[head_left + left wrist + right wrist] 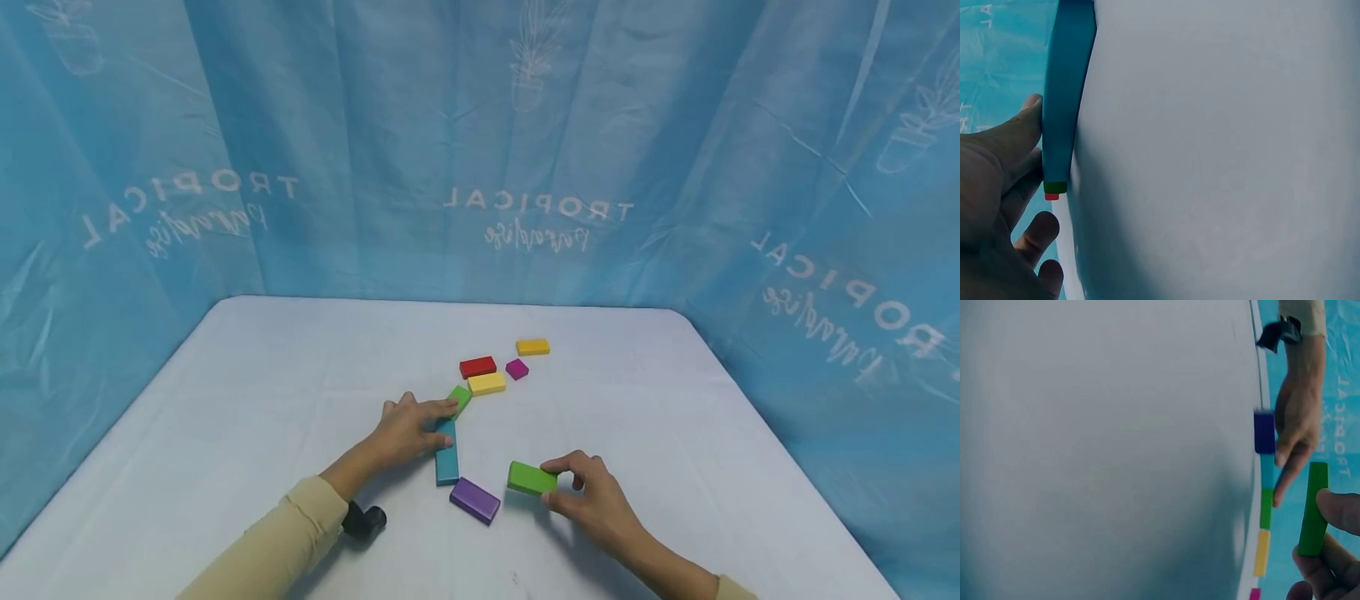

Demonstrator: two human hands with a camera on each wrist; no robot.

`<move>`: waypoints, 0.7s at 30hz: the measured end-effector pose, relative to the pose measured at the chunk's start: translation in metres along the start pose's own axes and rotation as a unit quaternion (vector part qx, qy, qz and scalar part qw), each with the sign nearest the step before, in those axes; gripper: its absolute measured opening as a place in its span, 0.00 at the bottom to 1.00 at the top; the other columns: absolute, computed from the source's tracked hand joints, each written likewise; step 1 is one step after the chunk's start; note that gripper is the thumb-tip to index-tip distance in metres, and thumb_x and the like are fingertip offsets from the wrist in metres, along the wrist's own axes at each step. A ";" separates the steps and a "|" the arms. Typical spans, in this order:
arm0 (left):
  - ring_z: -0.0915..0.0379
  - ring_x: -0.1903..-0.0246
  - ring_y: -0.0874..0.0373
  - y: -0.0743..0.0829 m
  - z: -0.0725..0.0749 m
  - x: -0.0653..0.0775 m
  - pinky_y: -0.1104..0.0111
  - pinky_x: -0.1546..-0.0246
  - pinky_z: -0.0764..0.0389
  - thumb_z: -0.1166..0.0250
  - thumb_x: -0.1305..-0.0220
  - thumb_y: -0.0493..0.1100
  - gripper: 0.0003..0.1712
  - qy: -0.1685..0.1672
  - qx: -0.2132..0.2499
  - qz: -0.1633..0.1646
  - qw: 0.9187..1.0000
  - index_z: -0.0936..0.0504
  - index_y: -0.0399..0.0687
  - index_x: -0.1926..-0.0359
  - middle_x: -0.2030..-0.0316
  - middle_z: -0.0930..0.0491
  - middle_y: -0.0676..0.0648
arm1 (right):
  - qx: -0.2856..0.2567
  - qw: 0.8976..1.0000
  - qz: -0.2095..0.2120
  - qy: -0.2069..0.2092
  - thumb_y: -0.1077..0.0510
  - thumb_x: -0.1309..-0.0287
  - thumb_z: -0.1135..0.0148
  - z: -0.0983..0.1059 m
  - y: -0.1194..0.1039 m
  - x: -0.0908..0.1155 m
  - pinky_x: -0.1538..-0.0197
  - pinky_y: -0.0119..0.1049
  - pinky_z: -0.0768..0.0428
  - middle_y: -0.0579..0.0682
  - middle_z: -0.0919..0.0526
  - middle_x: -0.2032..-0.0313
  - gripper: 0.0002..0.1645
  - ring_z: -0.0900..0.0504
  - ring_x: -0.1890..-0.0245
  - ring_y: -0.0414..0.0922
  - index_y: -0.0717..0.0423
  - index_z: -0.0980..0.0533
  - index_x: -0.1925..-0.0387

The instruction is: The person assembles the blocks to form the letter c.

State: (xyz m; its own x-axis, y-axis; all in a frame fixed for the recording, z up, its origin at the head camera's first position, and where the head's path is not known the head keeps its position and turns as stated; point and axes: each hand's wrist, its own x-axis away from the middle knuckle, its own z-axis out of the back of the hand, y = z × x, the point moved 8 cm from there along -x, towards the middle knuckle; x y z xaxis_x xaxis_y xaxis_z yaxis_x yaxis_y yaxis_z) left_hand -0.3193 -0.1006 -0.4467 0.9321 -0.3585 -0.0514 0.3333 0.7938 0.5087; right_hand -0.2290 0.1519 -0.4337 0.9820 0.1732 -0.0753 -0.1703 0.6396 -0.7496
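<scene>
Between thumb and fingers my right hand [600, 497] pinches a bright green block [531, 478], which the right wrist view shows raised above the white table. My left hand [405, 429] lies over a bent row of blocks. Its thumb rests on a blue block [447, 458], and its extended forefinger touches a smaller green block [461, 398]. Close to the blue block's near end lies a purple block [475, 501]. Beyond the smaller green block, a light yellow block [487, 383] continues the row, with a red block [477, 367] just behind it.
A small magenta block [517, 369] and a darker yellow block [532, 347] lie farther back on the white table [300, 367]. A black camera mount [363, 522] sticks out at the left wrist. Blue printed curtains [405, 125] surround the table's back and sides.
</scene>
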 end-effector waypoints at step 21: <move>0.44 0.58 0.52 -0.006 -0.002 0.002 0.62 0.66 0.39 0.26 0.48 0.49 0.33 0.012 0.092 0.073 0.993 0.23 0.63 0.38 0.59 0.32 0.49 | 0.006 0.996 0.086 -0.023 0.58 0.57 0.25 -0.012 -0.006 0.029 0.63 0.33 0.35 0.36 0.20 0.62 0.19 0.36 0.65 0.43 0.45 0.20 0.60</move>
State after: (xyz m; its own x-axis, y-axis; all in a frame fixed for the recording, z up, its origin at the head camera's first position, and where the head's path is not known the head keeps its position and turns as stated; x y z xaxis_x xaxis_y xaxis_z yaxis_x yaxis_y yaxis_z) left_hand -0.3195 -0.1049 -0.4519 0.9724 -0.2330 0.0155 0.1650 0.7325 0.6604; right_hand -0.1983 0.1444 -0.4395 0.9334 0.3153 -0.1713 -0.3369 0.6056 -0.7209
